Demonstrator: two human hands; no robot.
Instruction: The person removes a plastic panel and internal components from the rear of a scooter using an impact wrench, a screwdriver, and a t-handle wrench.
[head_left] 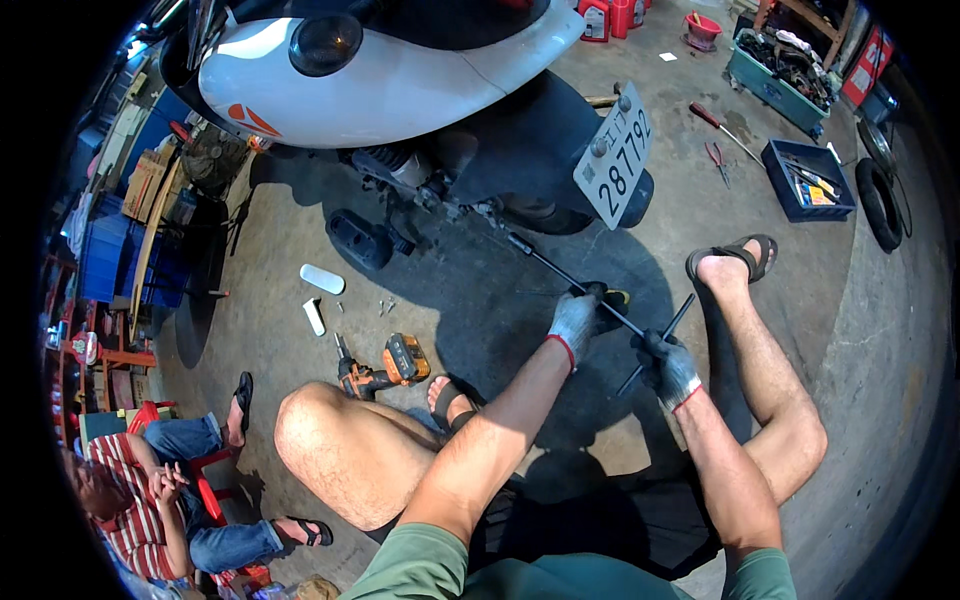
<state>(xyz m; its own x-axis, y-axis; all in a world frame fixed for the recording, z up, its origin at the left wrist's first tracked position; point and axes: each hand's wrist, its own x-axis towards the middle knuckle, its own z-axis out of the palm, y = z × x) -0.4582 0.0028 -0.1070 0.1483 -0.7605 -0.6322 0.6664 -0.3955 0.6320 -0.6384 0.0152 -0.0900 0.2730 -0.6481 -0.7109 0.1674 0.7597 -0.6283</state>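
My left hand (576, 318), in a grey work glove with a red cuff, is closed around the shaft of a long T-handle socket wrench (548, 264). Its far end reaches the metal parts beside the rear wheel of a white scooter (400, 85); whether it is seated there I cannot tell. My right hand (668, 368), gloved alike, grips the crossbar end of that wrench. Just beyond the left glove a yellow-and-black thing is partly hidden. A black housing part (358, 238) lies on the floor below the scooter.
An orange-black cordless drill (372, 378) lies near my left knee, by small screws (387, 306) and a white oblong cover (322, 278). Right of the scooter are a screwdriver (725, 130), pliers (718, 166) and a blue bin (790, 205). A person (140, 490) sits at left.
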